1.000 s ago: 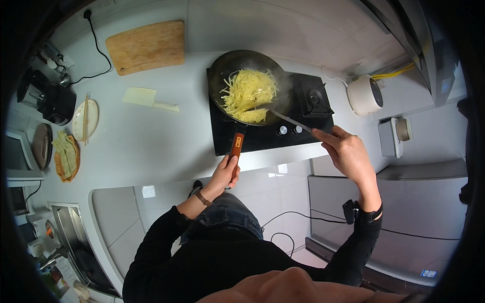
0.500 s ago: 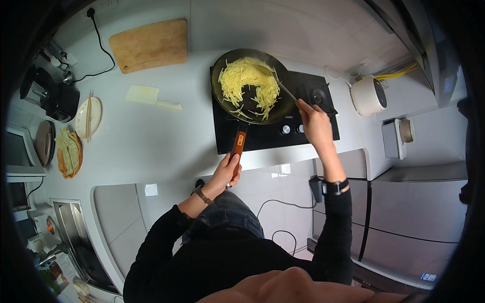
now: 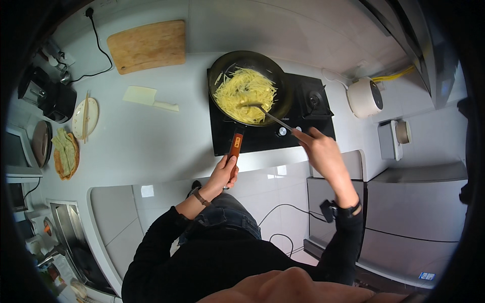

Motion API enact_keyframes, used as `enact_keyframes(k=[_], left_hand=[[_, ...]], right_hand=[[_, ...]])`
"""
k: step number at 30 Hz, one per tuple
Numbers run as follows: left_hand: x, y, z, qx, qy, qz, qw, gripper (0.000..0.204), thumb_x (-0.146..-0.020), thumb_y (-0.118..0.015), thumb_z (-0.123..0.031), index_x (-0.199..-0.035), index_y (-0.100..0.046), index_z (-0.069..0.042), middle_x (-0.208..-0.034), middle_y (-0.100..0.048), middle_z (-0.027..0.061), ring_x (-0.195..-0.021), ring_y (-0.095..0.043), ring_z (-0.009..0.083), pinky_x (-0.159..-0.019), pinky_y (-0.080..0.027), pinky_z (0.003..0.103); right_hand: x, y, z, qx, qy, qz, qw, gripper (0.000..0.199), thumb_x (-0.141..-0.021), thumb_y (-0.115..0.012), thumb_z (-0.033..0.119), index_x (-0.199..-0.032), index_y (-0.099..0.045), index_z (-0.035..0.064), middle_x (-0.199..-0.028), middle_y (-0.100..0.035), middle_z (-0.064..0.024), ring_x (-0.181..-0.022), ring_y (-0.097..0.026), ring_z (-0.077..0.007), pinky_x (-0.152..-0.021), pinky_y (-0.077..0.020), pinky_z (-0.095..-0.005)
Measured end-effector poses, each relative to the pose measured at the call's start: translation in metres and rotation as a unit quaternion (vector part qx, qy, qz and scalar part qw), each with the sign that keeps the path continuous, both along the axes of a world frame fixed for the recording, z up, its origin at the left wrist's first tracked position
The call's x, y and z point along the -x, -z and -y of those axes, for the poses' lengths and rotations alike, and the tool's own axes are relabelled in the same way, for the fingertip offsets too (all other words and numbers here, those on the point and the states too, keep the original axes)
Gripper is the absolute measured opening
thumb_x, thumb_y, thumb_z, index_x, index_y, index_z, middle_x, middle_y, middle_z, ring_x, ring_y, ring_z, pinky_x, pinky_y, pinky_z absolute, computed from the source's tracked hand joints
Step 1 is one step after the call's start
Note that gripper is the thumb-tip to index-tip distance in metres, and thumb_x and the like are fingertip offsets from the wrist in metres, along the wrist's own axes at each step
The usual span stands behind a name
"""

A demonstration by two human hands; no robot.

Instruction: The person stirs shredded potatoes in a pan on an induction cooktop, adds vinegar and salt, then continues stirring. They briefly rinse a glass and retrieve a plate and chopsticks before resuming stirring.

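Observation:
A dark frying pan [image 3: 281, 86] sits on the left part of the black gas stove [image 3: 257, 143]. My left hand [image 3: 223, 172] is closed round its reddish-brown handle. Pale yellow shredded potato [image 3: 247, 86] lies heaped in the middle of the pan. My right hand [image 3: 323, 152] grips the long handle of a metal spatula [image 3: 273, 117]. The spatula's head rests in the near part of the shreds, which partly cover it.
To the left lie a white cleaver [image 3: 149, 97], a wooden cutting board [image 3: 147, 46], a plate [image 3: 92, 118] with chopsticks and a basket [image 3: 67, 171] holding a green cloth. A bare burner [image 3: 314, 99] and a white rice cooker [image 3: 364, 98] stand right of the pan.
My right hand has come nearer to me, drawing the spatula head from the pan's far right to its near side. The shreds, spread in an arc before, are now gathered in one heap.

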State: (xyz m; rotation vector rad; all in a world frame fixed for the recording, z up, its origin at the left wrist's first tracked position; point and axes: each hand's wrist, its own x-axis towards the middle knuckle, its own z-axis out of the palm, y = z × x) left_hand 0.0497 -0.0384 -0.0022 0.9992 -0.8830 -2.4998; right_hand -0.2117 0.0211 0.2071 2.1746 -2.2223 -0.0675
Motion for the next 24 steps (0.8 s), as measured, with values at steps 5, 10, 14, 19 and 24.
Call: enact_keyframes(k=[5,10,14,19,24], left_hand=[[0.0,-0.001,0.001,-0.004,-0.001,0.004,1.0,0.037,-0.116,-0.041,-0.038,-0.139,-0.05,-0.01,-0.081,-0.053,0.0012,-0.052,-0.044,0.0065,-0.041,-0.032,0.022],[0.0,0.001,0.001,0.0,-0.002,-0.006,1.0,0.036,-0.116,-0.042,-0.038,-0.138,-0.049,-0.01,-0.08,-0.053,0.0011,-0.052,-0.044,0.0069,-0.041,-0.033,0.022],[-0.001,0.002,0.002,0.0,0.004,0.001,1.0,0.036,-0.116,-0.041,-0.039,-0.136,-0.049,-0.011,-0.082,-0.054,0.0011,-0.054,-0.045,0.0071,-0.042,-0.034,0.022],[-0.001,0.001,0.002,0.003,0.005,-0.007,1.0,0.035,-0.116,-0.041,-0.039,-0.135,-0.049,-0.011,-0.082,-0.053,0.0011,-0.055,-0.046,0.0074,-0.042,-0.034,0.022],[-0.001,0.003,0.002,-0.003,0.006,-0.008,1.0,0.035,-0.116,-0.041,-0.039,-0.136,-0.049,-0.011,-0.081,-0.053,0.0011,-0.054,-0.046,0.0074,-0.041,-0.033,0.022]], right_hand=[[0.017,0.055,0.053,0.122,0.03,0.035,0.991,0.034,-0.095,-0.069,0.013,-0.129,-0.073,0.0168,-0.09,-0.063,-0.0125,-0.072,-0.07,-0.0357,-0.062,-0.0582,-0.0451],[0.025,0.08,0.057,0.145,0.031,0.065,0.987,0.038,-0.094,-0.07,0.012,-0.132,-0.071,0.0175,-0.09,-0.062,-0.0116,-0.071,-0.069,-0.0362,-0.062,-0.0573,-0.046],[0.008,0.049,0.035,0.035,0.017,0.009,0.999,0.041,-0.093,-0.071,0.012,-0.133,-0.071,0.0191,-0.091,-0.06,-0.0103,-0.069,-0.067,-0.0335,-0.061,-0.0563,-0.044],[0.004,-0.017,-0.021,0.025,0.043,0.017,0.999,0.039,-0.092,-0.073,0.01,-0.129,-0.074,0.0206,-0.086,-0.058,-0.0105,-0.067,-0.065,-0.0338,-0.063,-0.055,-0.0439],[-0.014,0.017,-0.006,0.054,0.033,0.014,0.998,0.035,-0.093,-0.073,0.012,-0.127,-0.074,0.0185,-0.086,-0.06,-0.0108,-0.069,-0.067,-0.0349,-0.063,-0.0557,-0.0442]])
